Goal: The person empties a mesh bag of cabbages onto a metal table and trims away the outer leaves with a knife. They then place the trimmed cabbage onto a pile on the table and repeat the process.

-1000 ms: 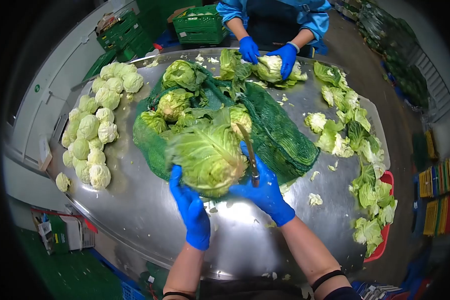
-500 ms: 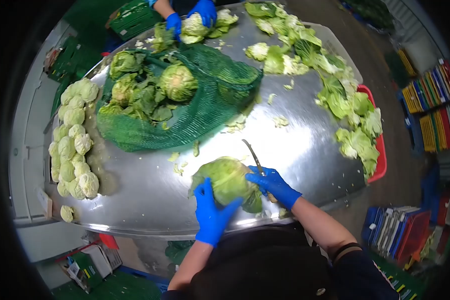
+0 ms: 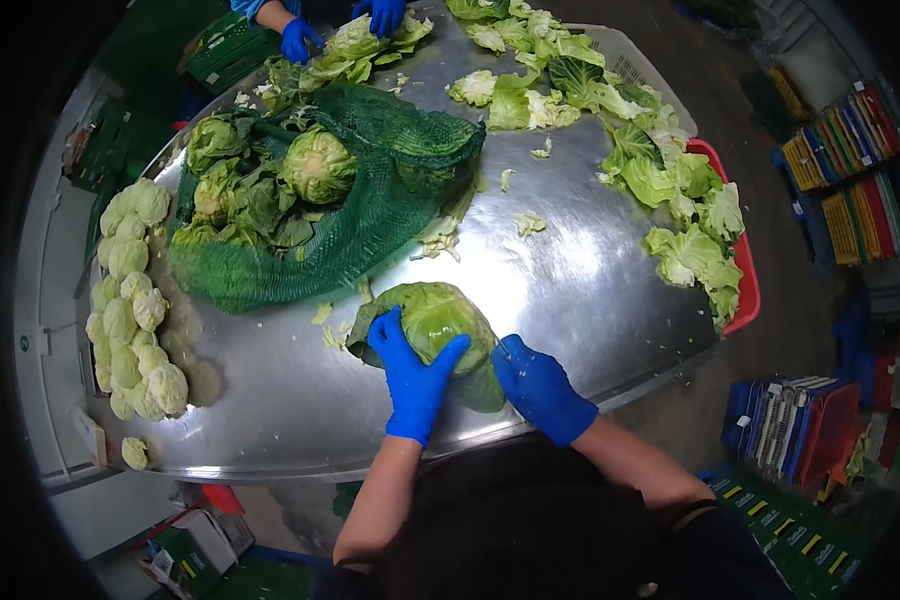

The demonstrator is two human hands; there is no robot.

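Observation:
A green cabbage (image 3: 440, 325) with loose outer leaves lies on the steel table (image 3: 270, 400) close to its front edge. My left hand (image 3: 412, 375), in a blue glove, presses on the cabbage's left side with thumb and fingers spread round it. On the right side, my right hand (image 3: 540, 385), also gloved, is closed around a knife (image 3: 502, 345). Only a bit of the knife shows, its blade against the cabbage's right side.
A green net sack (image 3: 360, 250) of cabbages lies behind. Trimmed cabbages (image 3: 120, 320) are piled at the left. Loose leaves (image 3: 660, 180) line the right edge by a red tub (image 3: 748, 290). A co-worker's gloved hands (image 3: 380, 15) are at the far side.
The view has shifted, so the table's contents sit further left. The knife has come down from pointing up and away to the cabbage's right side. The co-worker's hands have moved apart.

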